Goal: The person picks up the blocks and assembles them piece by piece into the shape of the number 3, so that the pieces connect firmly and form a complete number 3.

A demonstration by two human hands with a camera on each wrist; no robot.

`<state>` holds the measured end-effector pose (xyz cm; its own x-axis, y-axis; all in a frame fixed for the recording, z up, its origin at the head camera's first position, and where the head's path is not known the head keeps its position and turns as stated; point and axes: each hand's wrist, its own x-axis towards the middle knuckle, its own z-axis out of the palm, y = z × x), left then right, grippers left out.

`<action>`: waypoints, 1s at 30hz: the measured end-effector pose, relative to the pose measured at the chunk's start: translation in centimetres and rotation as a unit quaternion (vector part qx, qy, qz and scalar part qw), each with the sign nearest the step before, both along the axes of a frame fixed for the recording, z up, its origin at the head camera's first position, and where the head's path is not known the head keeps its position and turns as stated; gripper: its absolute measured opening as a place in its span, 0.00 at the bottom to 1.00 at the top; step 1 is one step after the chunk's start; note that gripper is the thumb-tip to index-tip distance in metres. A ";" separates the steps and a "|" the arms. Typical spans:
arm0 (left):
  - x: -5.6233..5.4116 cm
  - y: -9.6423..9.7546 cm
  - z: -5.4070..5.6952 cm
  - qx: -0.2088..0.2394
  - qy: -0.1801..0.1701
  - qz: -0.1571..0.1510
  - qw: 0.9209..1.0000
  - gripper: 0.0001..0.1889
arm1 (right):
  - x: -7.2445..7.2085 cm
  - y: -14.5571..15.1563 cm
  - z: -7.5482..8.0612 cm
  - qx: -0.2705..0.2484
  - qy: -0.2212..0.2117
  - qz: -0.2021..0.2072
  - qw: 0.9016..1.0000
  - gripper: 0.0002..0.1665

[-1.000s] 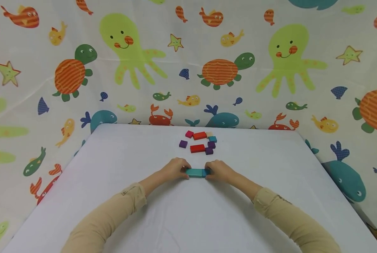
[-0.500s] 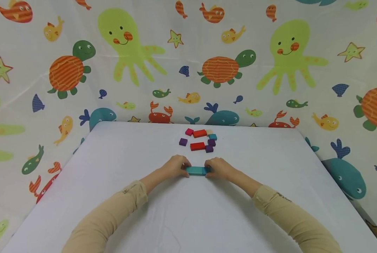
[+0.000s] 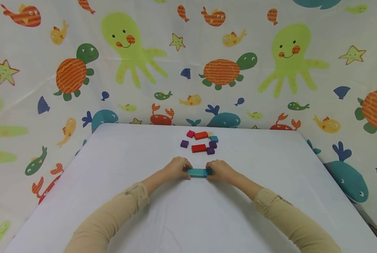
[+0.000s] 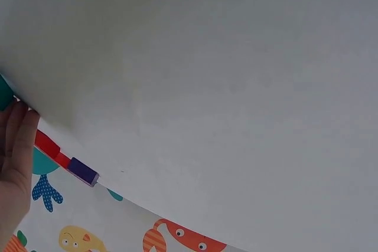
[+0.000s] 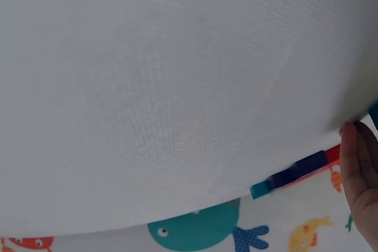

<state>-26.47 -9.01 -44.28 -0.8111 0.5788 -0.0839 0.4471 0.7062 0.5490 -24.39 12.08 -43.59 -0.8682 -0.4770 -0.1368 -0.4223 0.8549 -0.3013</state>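
1. Head view, centre: the left hand [image 3: 177, 168] hides the left end of the teal block [image 3: 195, 172], the right hand [image 3: 222, 171] part of the blue block [image 3: 205, 173].
2. Left wrist view, left edge: hand and block cut off.
3. Right wrist view, right edge: likewise.
4. Head view, bottom: sleeves [image 3: 112, 216] cut off.

No readable text, dark marks [image 3: 132, 190] on both sleeves [image 3: 110, 218], too small to read

The head view looks forward and down across the tabletop [image 3: 188, 218] from above its near side. Both wrist views, upside down, sit low and close over the tabletop, facing its far edge; all three share the printed cloth [image 3: 194, 59] beyond it.
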 end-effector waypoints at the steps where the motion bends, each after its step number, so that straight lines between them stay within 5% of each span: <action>1: 0.0 0.0 0.0 0.001 0.001 0.002 1.000 0.19 | 0.0 0.0 0.0 -0.003 0.004 0.002 1.000 0.19; 30: -0.6 0.1 0.3 -0.005 -0.030 0.001 1.000 0.19 | -0.1 0.3 -0.1 -0.009 0.013 0.018 1.000 0.20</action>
<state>-27.07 -8.92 -43.94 -0.8051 0.5768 -0.1381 0.4126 0.7120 0.5682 -24.44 12.42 -43.67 -0.8533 -0.5108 -0.1051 -0.4610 0.8330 -0.3058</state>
